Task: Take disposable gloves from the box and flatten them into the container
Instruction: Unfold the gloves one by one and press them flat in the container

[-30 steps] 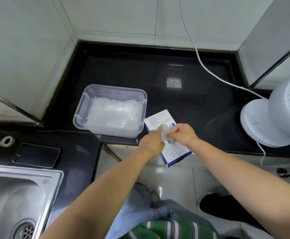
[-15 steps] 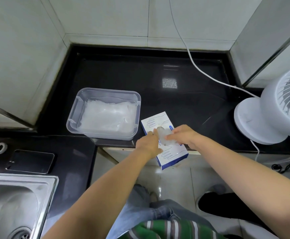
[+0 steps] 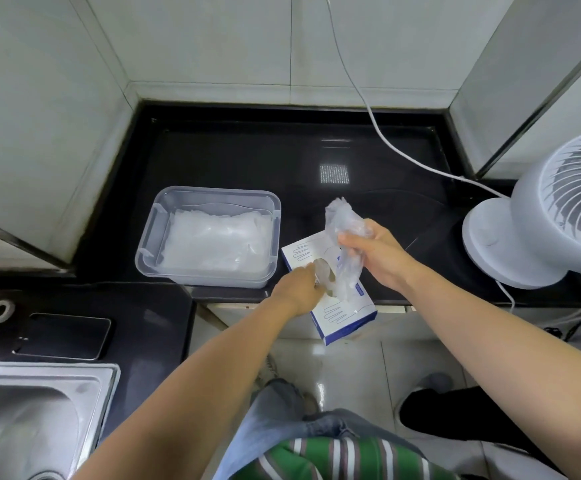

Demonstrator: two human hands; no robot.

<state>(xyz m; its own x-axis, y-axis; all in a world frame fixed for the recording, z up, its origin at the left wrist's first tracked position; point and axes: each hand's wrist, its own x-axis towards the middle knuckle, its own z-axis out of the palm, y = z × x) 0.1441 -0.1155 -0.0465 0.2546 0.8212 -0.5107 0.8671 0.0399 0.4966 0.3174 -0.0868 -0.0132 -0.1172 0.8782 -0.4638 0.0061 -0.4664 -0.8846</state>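
Note:
A white and blue glove box lies on the black counter's front edge, partly overhanging it. My left hand rests at the box's oval opening, fingers curled at the gloves showing there. My right hand holds a clear plastic glove raised above the box; the glove hangs crumpled from my fingers. To the left stands a clear plastic container with a flat layer of gloves inside.
A white fan stands at the right, its cable running across the back of the black counter. A phone, a tape roll and a steel sink are at the left.
My right hand has pulled a glove out of the box and lifted it up and to the right. My left hand has stayed at the box opening.

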